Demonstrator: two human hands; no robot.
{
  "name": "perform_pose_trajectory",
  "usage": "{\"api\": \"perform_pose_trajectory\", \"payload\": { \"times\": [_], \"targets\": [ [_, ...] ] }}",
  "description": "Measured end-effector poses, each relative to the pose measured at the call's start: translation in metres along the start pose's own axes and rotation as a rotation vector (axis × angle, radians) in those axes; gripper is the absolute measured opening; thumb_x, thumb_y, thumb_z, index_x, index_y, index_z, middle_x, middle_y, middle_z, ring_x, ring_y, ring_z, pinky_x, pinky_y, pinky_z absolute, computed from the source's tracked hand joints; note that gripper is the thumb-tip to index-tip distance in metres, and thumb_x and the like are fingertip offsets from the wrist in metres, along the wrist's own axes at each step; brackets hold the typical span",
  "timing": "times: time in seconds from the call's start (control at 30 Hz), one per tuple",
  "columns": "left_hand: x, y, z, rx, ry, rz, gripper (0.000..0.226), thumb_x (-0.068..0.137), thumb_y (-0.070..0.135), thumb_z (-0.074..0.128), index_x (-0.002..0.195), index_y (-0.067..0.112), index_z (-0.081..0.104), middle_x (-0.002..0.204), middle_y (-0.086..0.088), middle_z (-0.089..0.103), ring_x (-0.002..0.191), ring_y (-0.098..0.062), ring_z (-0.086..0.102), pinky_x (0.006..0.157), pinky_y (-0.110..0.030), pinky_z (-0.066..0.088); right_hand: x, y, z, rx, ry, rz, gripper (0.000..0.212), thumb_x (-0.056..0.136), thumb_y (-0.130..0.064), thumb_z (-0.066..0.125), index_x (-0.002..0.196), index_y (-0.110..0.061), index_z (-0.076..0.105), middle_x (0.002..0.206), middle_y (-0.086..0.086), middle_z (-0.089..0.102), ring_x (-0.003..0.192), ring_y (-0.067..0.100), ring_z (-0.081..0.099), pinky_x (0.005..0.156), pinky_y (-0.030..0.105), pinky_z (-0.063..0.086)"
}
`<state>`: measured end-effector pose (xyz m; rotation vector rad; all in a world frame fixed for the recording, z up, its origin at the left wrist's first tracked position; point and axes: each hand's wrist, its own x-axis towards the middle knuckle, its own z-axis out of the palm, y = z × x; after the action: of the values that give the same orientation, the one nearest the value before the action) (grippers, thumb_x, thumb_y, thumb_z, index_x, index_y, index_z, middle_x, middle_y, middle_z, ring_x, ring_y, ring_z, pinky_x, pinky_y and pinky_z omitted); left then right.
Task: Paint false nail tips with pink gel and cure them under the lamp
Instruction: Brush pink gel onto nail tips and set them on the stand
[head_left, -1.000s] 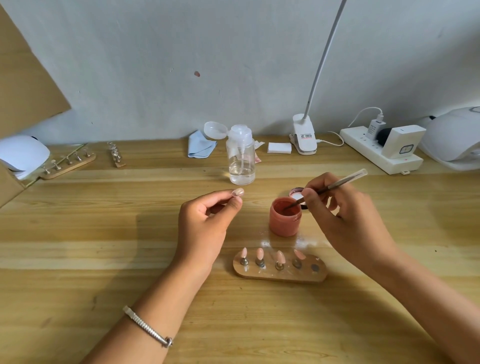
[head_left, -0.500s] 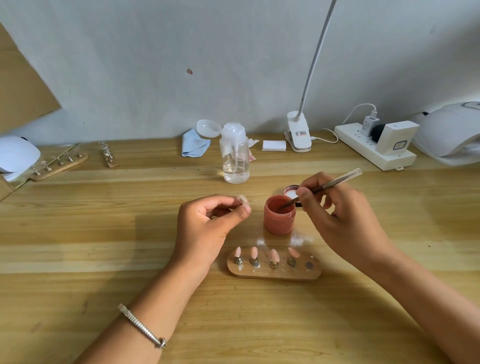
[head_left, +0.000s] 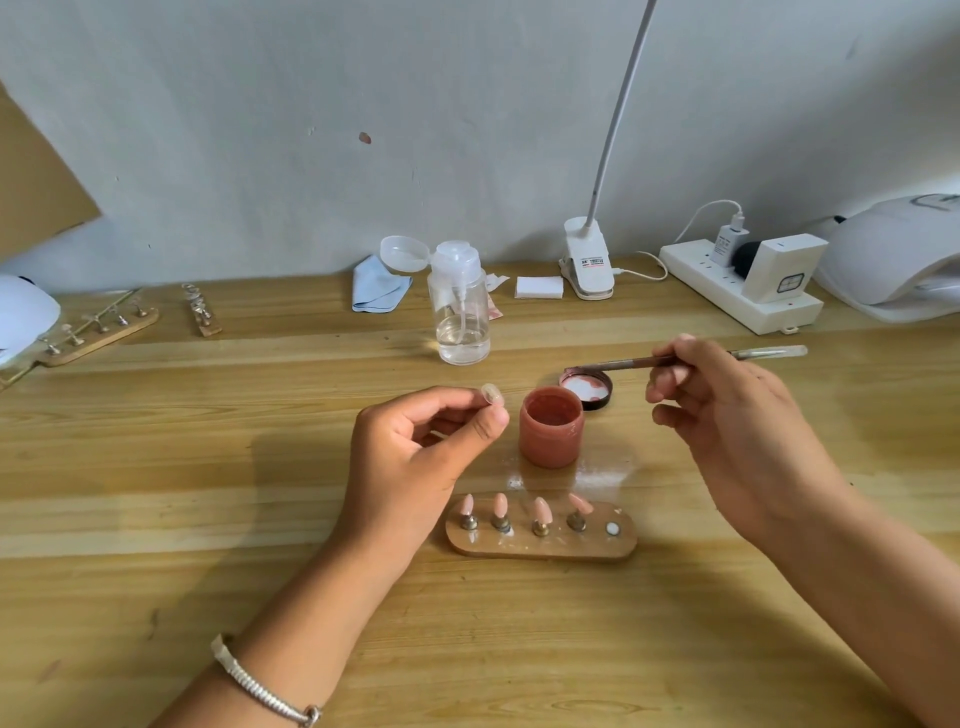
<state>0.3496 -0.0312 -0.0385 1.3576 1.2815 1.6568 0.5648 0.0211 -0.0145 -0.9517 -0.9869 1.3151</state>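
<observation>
My left hand (head_left: 415, 457) pinches a clear false nail tip (head_left: 491, 393) between thumb and forefinger, just left of the open pink gel jar (head_left: 551, 427). My right hand (head_left: 727, 415) holds a thin brush (head_left: 675, 361) level above the table, its pink-loaded tip pointing left over the jar's lid (head_left: 587, 387). In front of the jar lies a wooden holder (head_left: 540, 543) with several pink-painted tips standing on pegs and one bare peg at its right end. A white curing lamp (head_left: 898, 254) sits at the far right.
A clear pump bottle (head_left: 460, 306) stands behind the jar, with a blue cloth (head_left: 376, 288), white pads (head_left: 538, 287), a clip lamp (head_left: 589, 260) and a power strip (head_left: 737, 291) along the wall. Further wooden holders (head_left: 98, 330) and a second white lamp (head_left: 23, 317) lie far left.
My right hand has lifted the brush out of the jar and moved it up and to the right, now level. My left hand stays in place with the clear tip.
</observation>
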Motion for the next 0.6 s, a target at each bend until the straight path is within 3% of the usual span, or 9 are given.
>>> {"api": "perform_pose_trajectory", "payload": {
  "times": [0.13, 0.23, 0.37, 0.5, 0.6],
  "targets": [
    [0.0, 0.0, 0.0, 0.015, -0.008, 0.01, 0.018, 0.07, 0.029, 0.082, 0.086, 0.023, 0.08, 0.085, 0.0, 0.078, 0.077, -0.011, 0.071, 0.075, -0.026, 0.059, -0.002, 0.0, 0.0, 0.044, -0.041, 0.028, 0.021, 0.102, -0.023, 0.053, 0.086, -0.016, 0.064, 0.063, -0.003, 0.061, 0.063, 0.009, 0.057, 0.067, 0.028, 0.039],
    [-0.002, 0.001, 0.001, 0.025, -0.034, 0.014, 0.014, 0.069, 0.027, 0.083, 0.083, 0.025, 0.08, 0.085, 0.0, 0.078, 0.074, -0.011, 0.071, 0.061, -0.023, 0.058, -0.005, -0.001, 0.001, 0.032, -0.066, -0.006, 0.022, 0.102, -0.024, 0.053, 0.086, -0.015, 0.065, 0.065, -0.002, 0.066, 0.067, 0.01, 0.059, 0.067, 0.027, 0.04],
    [-0.005, 0.002, 0.003, 0.053, -0.048, 0.058, 0.009, 0.068, 0.027, 0.085, 0.074, 0.028, 0.079, 0.079, 0.001, 0.076, 0.061, -0.01, 0.065, 0.041, -0.023, 0.049, -0.013, 0.0, 0.006, -0.012, -0.161, -0.175, 0.02, 0.094, -0.028, 0.056, 0.086, -0.014, 0.068, 0.072, -0.003, 0.07, 0.077, 0.011, 0.064, 0.07, 0.027, 0.042],
    [-0.005, 0.002, 0.002, 0.053, -0.045, 0.058, 0.012, 0.067, 0.032, 0.086, 0.072, 0.026, 0.078, 0.074, 0.0, 0.075, 0.051, -0.01, 0.058, 0.034, -0.025, 0.043, -0.019, 0.0, 0.008, -0.034, -0.263, -0.324, 0.019, 0.093, -0.031, 0.06, 0.086, -0.022, 0.075, 0.079, -0.004, 0.071, 0.082, 0.013, 0.063, 0.071, 0.022, 0.044],
    [-0.005, 0.001, 0.002, 0.058, -0.035, 0.061, 0.012, 0.066, 0.033, 0.085, 0.071, 0.026, 0.077, 0.073, -0.001, 0.074, 0.047, -0.013, 0.055, 0.033, -0.027, 0.043, -0.021, 0.003, 0.007, -0.082, -0.308, -0.39, 0.022, 0.095, -0.019, 0.054, 0.091, -0.018, 0.075, 0.08, -0.002, 0.072, 0.081, 0.011, 0.064, 0.074, 0.018, 0.046]
  ]
}}
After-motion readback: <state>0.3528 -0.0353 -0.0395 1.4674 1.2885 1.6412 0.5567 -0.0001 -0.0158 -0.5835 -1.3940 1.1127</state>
